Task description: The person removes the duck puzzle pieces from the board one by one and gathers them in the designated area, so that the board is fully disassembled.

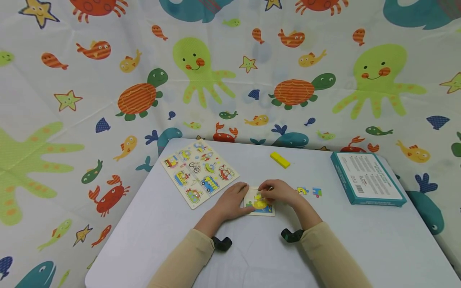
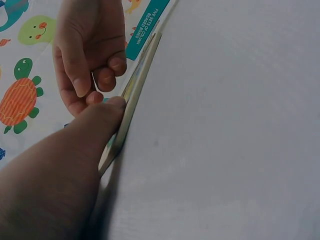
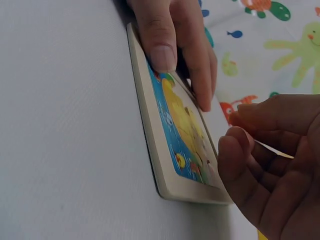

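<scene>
Puzzle board (image 1: 260,206) lies mid-table, well inside the far edge of the table (image 1: 252,252). Left hand (image 1: 230,203): fingers extended, unclenched, thumb resting on the board's near-left corner. Right hand (image 1: 280,193): fingers bent above the board's right side; whether grasping a piece, cannot tell. Picture board (image 1: 187,188): near far-left corner.

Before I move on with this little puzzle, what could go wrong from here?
First, two loose puzzle pieces lie close beside the right hand, so a sideways swing of that arm might knock them. Second, the left hand rests at the edge of the puzzle board with its thumb over the frame; if it presses unevenly, the board could shift.
</scene>
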Tool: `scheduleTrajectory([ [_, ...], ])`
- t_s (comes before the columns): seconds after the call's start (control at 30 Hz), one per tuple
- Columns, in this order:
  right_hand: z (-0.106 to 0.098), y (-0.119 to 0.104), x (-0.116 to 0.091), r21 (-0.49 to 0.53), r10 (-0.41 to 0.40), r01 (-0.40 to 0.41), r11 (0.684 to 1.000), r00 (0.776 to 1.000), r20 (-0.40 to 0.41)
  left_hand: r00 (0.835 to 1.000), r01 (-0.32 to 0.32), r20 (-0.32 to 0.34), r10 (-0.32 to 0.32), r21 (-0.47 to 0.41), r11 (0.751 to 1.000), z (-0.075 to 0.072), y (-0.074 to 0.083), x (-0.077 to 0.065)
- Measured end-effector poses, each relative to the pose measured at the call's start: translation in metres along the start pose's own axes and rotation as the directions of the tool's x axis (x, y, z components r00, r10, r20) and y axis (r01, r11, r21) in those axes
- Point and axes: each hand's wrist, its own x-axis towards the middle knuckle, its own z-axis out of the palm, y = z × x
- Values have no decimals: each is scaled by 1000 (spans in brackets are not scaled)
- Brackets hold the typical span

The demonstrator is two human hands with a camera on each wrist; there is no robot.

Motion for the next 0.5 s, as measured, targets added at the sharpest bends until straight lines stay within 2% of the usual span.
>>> scheduleTrajectory([
  [0.5, 10, 2, 13, -27, 42, -41, 999, 999, 34, 1000, 9, 16, -9, 6, 1000, -6, 5, -2],
])
